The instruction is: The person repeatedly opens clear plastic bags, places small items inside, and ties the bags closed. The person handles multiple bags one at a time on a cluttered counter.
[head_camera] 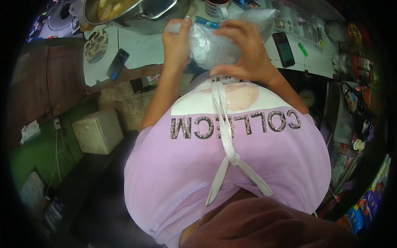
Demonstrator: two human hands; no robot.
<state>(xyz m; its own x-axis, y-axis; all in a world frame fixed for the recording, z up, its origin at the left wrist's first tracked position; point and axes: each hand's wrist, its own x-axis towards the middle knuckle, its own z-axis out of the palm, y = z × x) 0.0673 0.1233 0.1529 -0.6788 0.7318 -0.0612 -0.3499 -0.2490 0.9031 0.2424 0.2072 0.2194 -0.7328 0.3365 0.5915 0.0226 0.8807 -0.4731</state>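
A clear plastic bag (206, 46), puffed out and crinkled, hangs between my hands at the counter's front edge. Its narrow gathered end is pinched between the thumb and fingers of my left hand (176, 43). My right hand (248, 52) is curved round the bag's other side, thumb below and fingers above, slightly blurred; whether it presses on the plastic I cannot tell. Behind my right hand lies another clear plastic bag (263, 21). A piece of blue plastic (206, 23) shows just above the bag. What the bag holds cannot be made out.
A large metal pot (116, 21) with yellowish food stands at the back left of the white counter (142, 46). Nearby are a striped mug (214, 7), a phone (118, 63) on the left, another phone (283, 49) and a green object (302, 49) on the right, and a compartmented clear tray (297, 28).
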